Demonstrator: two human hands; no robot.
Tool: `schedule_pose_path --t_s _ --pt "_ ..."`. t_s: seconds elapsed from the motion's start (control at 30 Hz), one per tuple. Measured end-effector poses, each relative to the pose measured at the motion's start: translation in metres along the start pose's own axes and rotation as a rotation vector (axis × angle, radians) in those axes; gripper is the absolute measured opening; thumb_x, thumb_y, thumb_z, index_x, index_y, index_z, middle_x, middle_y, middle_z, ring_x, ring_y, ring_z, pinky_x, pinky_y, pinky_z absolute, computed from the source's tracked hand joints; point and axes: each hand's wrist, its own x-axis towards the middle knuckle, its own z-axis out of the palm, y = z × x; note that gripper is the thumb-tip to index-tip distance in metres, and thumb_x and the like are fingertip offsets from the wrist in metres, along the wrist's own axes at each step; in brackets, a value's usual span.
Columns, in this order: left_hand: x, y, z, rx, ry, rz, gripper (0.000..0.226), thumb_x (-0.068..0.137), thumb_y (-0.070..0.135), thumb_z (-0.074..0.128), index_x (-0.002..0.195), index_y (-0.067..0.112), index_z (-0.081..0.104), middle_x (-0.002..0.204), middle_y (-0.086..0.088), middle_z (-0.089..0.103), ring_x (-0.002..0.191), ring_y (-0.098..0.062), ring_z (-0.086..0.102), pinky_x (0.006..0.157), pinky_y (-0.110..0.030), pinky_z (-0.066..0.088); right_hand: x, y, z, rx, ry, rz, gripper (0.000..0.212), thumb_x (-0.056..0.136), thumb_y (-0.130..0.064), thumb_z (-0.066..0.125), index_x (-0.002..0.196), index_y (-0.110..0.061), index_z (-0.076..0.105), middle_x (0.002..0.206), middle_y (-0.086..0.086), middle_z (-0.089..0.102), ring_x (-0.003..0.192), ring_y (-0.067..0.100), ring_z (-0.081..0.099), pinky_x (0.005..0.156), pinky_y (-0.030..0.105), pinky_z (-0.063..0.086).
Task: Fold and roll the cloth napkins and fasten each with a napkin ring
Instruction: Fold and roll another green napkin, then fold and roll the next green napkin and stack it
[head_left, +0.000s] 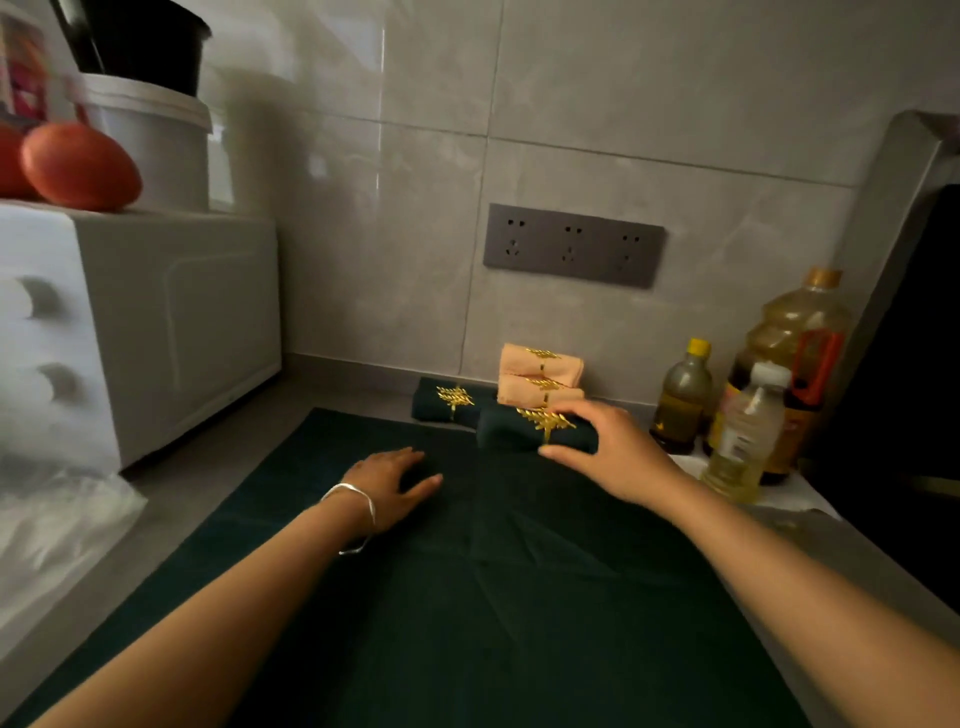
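Note:
A dark green cloth (467, 571) lies spread flat over the counter. My left hand (387, 480), with a silver bangle on the wrist, rests flat on it with straight fingers. My right hand (605, 447) grips a rolled dark green napkin (506, 434) fastened with a gold leaf ring (545, 422) at the cloth's far edge. Another ringed green roll (434, 405) lies behind it to the left. Two peach rolls (537, 376) with gold rings are stacked against the wall.
A white microwave (156, 322) stands at the left with tomatoes (78, 166) and a white bucket (156, 135) on top. Oil bottles (748, 415) crowd the right. A grey socket strip (571, 244) sits on the tiled wall. Clear plastic (57, 519) lies at the near left.

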Motion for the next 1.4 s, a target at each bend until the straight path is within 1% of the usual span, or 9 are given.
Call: schedule_pose_path --t_s 0.1,0.23,0.43,0.53,0.77,1.0,1.1,1.23,1.4 --pt "0.017 -0.005 0.010 0.117 0.012 0.021 0.065 0.091 0.062 0.034 0.146 0.029 0.027 0.155 0.005 0.022 0.143 -0.018 0.018 0.118 -0.043 0.012 0.065 -0.010 0.015 -0.004 0.078 -0.049 0.046 0.078 -0.032 0.074 0.120 -0.021 0.060 0.119 0.001 0.059 0.112 0.019 0.052 0.097 0.033 0.042" --pt "0.028 -0.009 0.014 0.149 -0.026 0.050 0.066 0.091 0.063 0.029 0.148 0.032 0.018 0.157 0.008 0.012 0.145 -0.016 0.007 0.118 -0.042 0.002 0.134 -0.010 0.046 -0.127 0.127 -0.050 0.041 0.082 -0.038 0.069 0.119 -0.024 0.059 0.118 0.000 0.054 0.115 0.019 0.043 0.099 0.033 0.029" --pt "0.029 -0.008 0.017 0.199 -0.022 0.057 0.068 0.090 0.066 0.026 0.149 0.034 0.012 0.158 0.009 0.007 0.145 -0.015 0.002 0.119 -0.043 0.000 0.195 0.001 0.089 -0.295 0.102 -0.032 0.040 0.084 -0.044 0.065 0.120 -0.028 0.058 0.129 -0.002 0.053 0.128 0.021 0.035 0.114 0.039 0.013" --pt "0.028 -0.008 0.017 0.208 -0.020 0.057 0.067 0.090 0.066 0.025 0.148 0.035 0.011 0.158 0.010 0.006 0.145 -0.015 0.001 0.119 -0.043 -0.001 0.207 0.003 0.111 -0.446 0.023 -0.045 0.040 0.085 -0.044 0.063 0.121 -0.028 0.059 0.132 -0.002 0.053 0.131 0.021 0.035 0.116 0.041 0.007" --pt "0.030 -0.008 0.018 0.211 -0.020 0.047 0.067 0.090 0.066 0.025 0.148 0.036 0.011 0.158 0.012 0.005 0.145 -0.014 0.002 0.119 -0.042 -0.001 0.216 0.014 0.127 -0.634 0.073 0.064 0.044 0.091 -0.043 0.055 0.130 -0.022 0.053 0.138 0.003 0.047 0.135 0.024 0.030 0.117 0.047 -0.001" --pt "0.028 -0.008 0.016 0.206 -0.037 0.041 0.067 0.091 0.065 0.025 0.149 0.035 0.011 0.158 0.009 0.007 0.145 -0.015 0.002 0.119 -0.042 0.000 0.181 0.013 0.113 -0.412 0.216 0.063 0.045 0.090 -0.041 0.057 0.132 -0.027 0.049 0.139 0.000 0.042 0.136 0.021 0.026 0.116 0.042 -0.006" --pt "0.025 -0.005 0.013 0.192 -0.049 0.040 0.067 0.091 0.064 0.027 0.149 0.032 0.014 0.158 0.008 0.009 0.145 -0.016 0.004 0.119 -0.042 0.001 0.136 0.005 0.104 -0.282 0.204 0.046 0.043 0.089 -0.041 0.058 0.129 -0.028 0.051 0.137 -0.003 0.043 0.134 0.018 0.028 0.115 0.035 -0.001" --pt "0.008 0.008 0.006 0.178 -0.070 0.029 0.067 0.092 0.063 0.029 0.149 0.030 0.017 0.158 0.004 0.013 0.145 -0.019 0.009 0.119 -0.044 0.005 0.050 -0.008 0.087 -0.146 0.047 0.122 0.045 0.091 -0.040 0.055 0.133 -0.027 0.048 0.145 -0.004 0.037 0.137 0.016 0.025 0.115 0.033 0.010" --pt "-0.057 0.039 0.010 0.232 -0.187 0.084 0.074 0.088 0.068 0.031 0.150 0.031 0.011 0.158 0.004 0.006 0.146 -0.022 0.003 0.118 -0.048 0.002 -0.052 -0.024 0.059 0.017 -0.225 0.342 0.053 0.094 -0.042 0.050 0.143 -0.028 0.036 0.154 -0.006 0.023 0.141 0.015 0.023 0.114 0.035 0.024"
